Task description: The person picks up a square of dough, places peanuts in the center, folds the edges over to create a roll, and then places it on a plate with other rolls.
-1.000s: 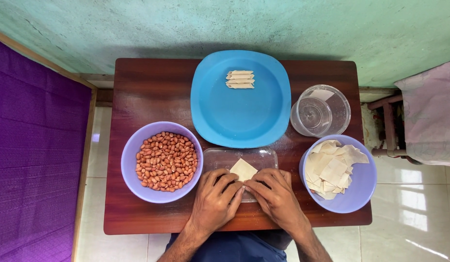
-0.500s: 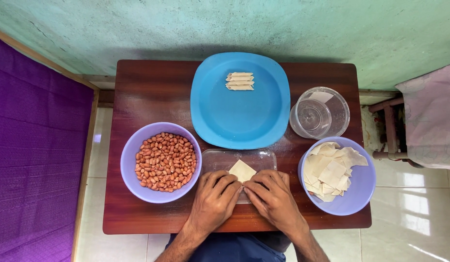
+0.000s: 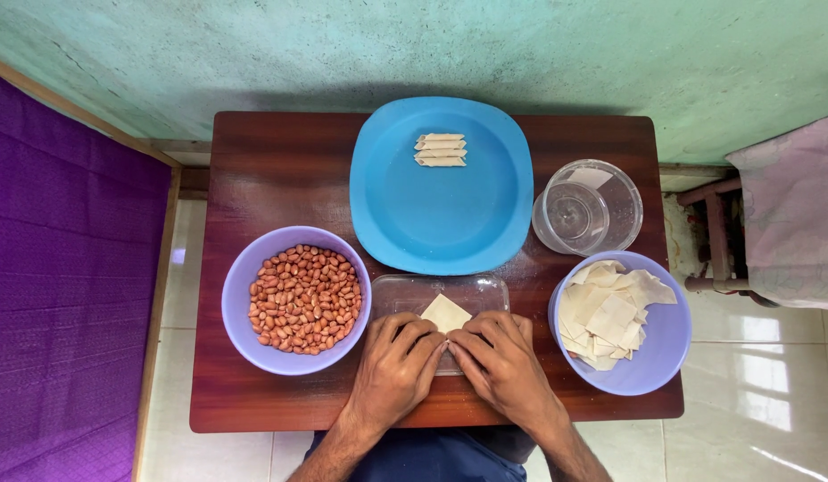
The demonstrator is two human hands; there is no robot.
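Against a green wall stood a dark wooden table [image 3: 271, 178], where the left hand [image 3: 392, 370] and right hand [image 3: 503, 361] met over a clear tray [image 3: 405, 295], fingers curled narrow, pinching a pale dough square [image 3: 445, 312]. Judging by the finished rolls [image 3: 440, 150] on the blue plate [image 3: 432, 223], the rolling step looked underway, calling next for a tight, even turn; peanuts [image 3: 302, 299] sat left, spare squares [image 3: 601, 312] right.
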